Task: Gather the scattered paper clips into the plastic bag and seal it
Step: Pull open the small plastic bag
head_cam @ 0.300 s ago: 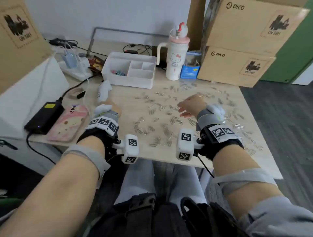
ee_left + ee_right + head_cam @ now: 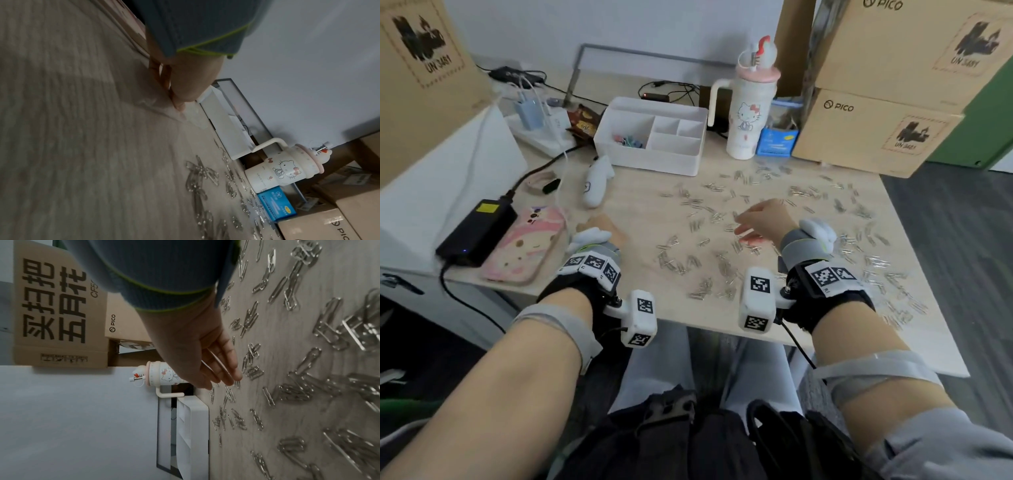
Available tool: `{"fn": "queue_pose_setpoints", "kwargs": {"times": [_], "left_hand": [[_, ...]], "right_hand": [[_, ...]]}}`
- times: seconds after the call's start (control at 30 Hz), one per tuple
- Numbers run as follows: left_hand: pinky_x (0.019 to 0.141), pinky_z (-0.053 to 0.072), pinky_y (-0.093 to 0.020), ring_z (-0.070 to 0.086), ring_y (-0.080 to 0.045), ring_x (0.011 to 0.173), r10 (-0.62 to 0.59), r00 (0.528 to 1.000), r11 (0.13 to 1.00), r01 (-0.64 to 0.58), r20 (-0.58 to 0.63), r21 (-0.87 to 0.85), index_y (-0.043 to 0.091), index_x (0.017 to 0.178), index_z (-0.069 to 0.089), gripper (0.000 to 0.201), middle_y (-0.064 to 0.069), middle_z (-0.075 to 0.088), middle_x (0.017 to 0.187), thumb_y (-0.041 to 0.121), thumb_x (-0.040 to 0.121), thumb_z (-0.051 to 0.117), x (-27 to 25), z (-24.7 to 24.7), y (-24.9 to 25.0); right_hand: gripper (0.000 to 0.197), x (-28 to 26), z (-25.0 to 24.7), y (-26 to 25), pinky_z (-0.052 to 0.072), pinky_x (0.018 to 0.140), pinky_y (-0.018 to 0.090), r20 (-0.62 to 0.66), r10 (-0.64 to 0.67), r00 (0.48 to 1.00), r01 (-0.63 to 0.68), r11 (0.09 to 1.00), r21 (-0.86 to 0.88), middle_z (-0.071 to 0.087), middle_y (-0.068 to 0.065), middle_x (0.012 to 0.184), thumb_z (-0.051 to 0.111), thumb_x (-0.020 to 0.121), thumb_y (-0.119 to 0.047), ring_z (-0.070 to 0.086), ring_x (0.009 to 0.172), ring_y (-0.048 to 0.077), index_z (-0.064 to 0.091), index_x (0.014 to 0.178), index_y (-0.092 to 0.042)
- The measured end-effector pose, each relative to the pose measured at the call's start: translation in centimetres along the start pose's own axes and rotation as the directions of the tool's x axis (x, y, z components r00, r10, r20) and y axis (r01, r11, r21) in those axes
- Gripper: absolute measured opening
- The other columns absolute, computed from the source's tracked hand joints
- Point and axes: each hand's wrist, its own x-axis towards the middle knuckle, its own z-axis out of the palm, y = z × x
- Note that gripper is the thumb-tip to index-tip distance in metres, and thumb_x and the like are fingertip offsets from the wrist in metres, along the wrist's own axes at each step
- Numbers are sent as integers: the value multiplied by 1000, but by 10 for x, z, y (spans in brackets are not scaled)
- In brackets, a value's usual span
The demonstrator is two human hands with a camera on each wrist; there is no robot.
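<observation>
- Wood-grain table [image 2: 640, 205]: silver wire paper clips [image 2: 726, 270] scattered centre and right.
- Your left hand [image 2: 185, 81] presses straight fingers onto the filmy plastic bag [image 2: 191, 115], left.
- Your right hand [image 2: 767, 219] hovers slack, empty.

The table [image 2: 640, 209] is viewed downward from the head and skimmed closely from both wrists; paper clips [image 2: 726, 270] and mug [image 2: 751, 113] are shared.

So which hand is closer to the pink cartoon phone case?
Left. The left hand sits just beside the pink cartoon phone case; the right hand hovers farther away, over scattered silver paper clips.
</observation>
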Motion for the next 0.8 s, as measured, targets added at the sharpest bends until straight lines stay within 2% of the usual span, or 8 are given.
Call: {"fn": "queue_pose_setpoints", "kwargs": {"times": [0.17, 0.23, 0.33, 0.43, 0.6, 0.7, 0.77, 0.8], "left_hand": [[87, 46, -39, 58, -38, 107, 72, 997, 997, -72, 11, 4, -1, 107, 62, 27, -23, 63, 115, 12, 90, 46, 1, -10, 7], [86, 43, -38, 57, -37, 105, 171, 985, 983, -172, -16, -63, -1, 105, 61, 24, -22, 62, 114, 9, 91, 44, 3, -17, 16], [85, 40, -33, 55, -34, 102, 377, 926, 904, -373, -21, -210, -1, 103, 57, 22, -21, 60, 111, 15, 92, 47, 5, -28, 34], [80, 39, -31, 55, -32, 92, 556, 831, 812, -537, 27, -228, 0, 97, 58, 19, -18, 62, 101, 17, 91, 51, 1, -40, 52], [63, 33, -17, 48, -19, 81, 668, 726, 744, -650, 165, -155, 4, 97, 59, 14, -2, 55, 89, 16, 90, 54, -4, -52, 72], [67, 42, -22, 53, -11, 71, 681, 733, 718, -664, 9, -208, 16, 91, 62, 12, 5, 58, 80, 27, 87, 57, 1, -62, 82], [60, 41, -18, 50, 3, 58, 631, 768, 713, -629, -109, -308, 19, 85, 64, 21, 11, 60, 72, 37, 89, 54, 1, -71, 92], [56, 40, -14, 48, 4, 50, 609, 782, 701, -609, -133, -370, 19, 81, 65, 27, 10, 61, 69, 41, 89, 52, 0, -73, 98]], "right_hand": [[21, 4, 16, -8, 55, 59, 27, 112, -113, 987, 120, 991, -54, 70, 10, 82, 58, 88, -13, 65, 59, 21, 64, 103, 0], [24, 6, 23, -15, 56, 61, 29, 135, -170, 976, 174, 985, -13, 70, 11, 83, 56, 90, -17, 65, 60, 21, 63, 105, 1], [36, 7, 34, -33, 58, 64, 33, 187, -195, 963, 178, 979, 103, 70, 16, 96, 53, 92, -34, 67, 67, 28, 59, 107, -2], [43, 9, 39, -49, 59, 65, 33, 231, -193, 954, 142, 965, 221, 70, 12, 92, 53, 90, -45, 70, 72, 30, 57, 104, -5], [20, 14, 36, -60, 57, 58, 27, 140, -364, 921, 310, 900, 305, 70, 12, 80, 54, 90, -13, 68, 54, 18, 63, 97, 3], [14, 17, 32, -64, 57, 61, 30, 80, -441, 894, 397, 861, 318, 71, 13, 82, 56, 89, -10, 69, 59, 19, 66, 93, -1], [16, 18, 30, -67, 58, 62, 31, 52, -485, 873, 446, 837, 318, 71, 14, 88, 57, 91, -12, 71, 65, 19, 67, 98, -3], [18, 18, 29, -68, 58, 63, 31, 50, -510, 858, 474, 827, 303, 70, 15, 91, 57, 91, -12, 71, 67, 18, 67, 101, -3]]}}
